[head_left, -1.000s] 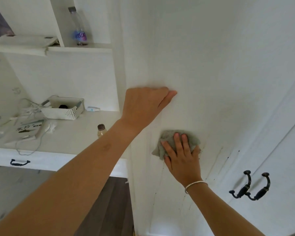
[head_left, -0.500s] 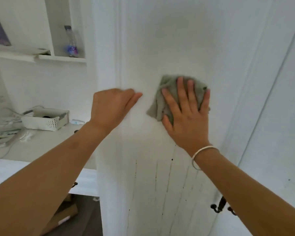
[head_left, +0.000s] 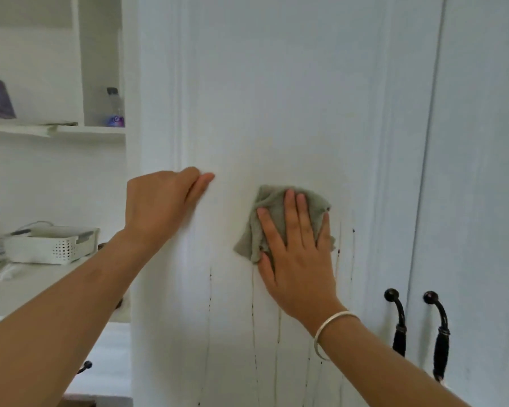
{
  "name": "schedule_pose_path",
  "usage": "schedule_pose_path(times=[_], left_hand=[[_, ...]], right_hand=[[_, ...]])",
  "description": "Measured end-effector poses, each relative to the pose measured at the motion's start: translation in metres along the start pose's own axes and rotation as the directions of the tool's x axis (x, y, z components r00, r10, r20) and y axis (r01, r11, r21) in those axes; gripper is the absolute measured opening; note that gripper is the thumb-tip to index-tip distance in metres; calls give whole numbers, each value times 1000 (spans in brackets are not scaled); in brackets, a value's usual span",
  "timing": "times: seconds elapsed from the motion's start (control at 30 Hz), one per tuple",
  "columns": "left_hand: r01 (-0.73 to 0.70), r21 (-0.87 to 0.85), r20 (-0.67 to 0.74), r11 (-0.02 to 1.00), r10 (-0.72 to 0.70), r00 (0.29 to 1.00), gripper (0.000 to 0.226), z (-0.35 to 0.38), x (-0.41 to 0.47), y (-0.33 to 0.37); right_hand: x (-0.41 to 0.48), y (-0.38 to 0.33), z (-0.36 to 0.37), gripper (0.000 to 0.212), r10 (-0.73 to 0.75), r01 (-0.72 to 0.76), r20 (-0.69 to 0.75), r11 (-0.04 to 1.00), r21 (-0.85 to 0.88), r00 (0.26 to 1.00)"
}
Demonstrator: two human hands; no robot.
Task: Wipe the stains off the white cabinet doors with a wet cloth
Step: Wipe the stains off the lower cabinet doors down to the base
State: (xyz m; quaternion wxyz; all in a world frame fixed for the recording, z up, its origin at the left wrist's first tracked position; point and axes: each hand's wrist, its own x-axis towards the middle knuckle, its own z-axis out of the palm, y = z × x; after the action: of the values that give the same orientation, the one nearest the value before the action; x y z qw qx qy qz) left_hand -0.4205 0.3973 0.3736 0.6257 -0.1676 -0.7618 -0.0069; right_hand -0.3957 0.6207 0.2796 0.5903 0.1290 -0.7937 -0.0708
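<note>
My right hand (head_left: 299, 259), fingers straight, presses the cloth (head_left: 269, 207) flat; the long stains (head_left: 253, 333) run downward just under it.

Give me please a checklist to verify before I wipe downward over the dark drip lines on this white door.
1. Cloth lies flat under the right hand, pressed on the door: ok.
2. Left hand rests on the door, apart from the cloth: ok.
3. Dark drip streaks below the cloth are gone: not ok, several run down.
4. Path downward is free of the black handles, which sit to the right: ok.
5. Cloth is wet enough: cannot tell.
</note>
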Motion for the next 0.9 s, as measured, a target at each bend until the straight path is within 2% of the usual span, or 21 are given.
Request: schedule_pose_path(times=[0.13,0.23,0.33,0.53,0.6,0.7,0.8,0.87,0.9], left_hand=[[40,-4,-12,999,-40,999,53,5,-34,8],[52,10,-19,999,-52,998,53,6,-44,12],[94,28,-14,995,-94,995,53,9,-55,16],[144,-3,-94,990,-143,985,52,29,-118,27],[141,-44,-80,989,-144,986,51,34,-132,26],[121,-192,-56,974,-135,989,51,32,-133,24],[201,-351,-26,914,-224,974,50,30,-128,21],[239,-346,1,907,-254,967,49,30,-128,20],[251,-303,13,919,-259,966,49,29,-130,19]], right_hand=[[-30,8,4,66,6,-7,-7,998,-57,1000],[12,47,-13,66,193,-200,-69,974,-105,979],[32,70,-25,66,242,-251,-75,957,-148,967],[-27,45,5,64,308,-325,-190,944,-64,932],[-49,38,12,64,305,-315,-184,949,-28,934],[-82,28,21,64,312,-314,-176,949,17,934],[-113,9,31,64,303,-302,-176,953,29,937],[-124,-2,35,63,146,-148,-123,989,-13,982],[-124,-4,36,62,-5,1,-74,999,-44,997]])
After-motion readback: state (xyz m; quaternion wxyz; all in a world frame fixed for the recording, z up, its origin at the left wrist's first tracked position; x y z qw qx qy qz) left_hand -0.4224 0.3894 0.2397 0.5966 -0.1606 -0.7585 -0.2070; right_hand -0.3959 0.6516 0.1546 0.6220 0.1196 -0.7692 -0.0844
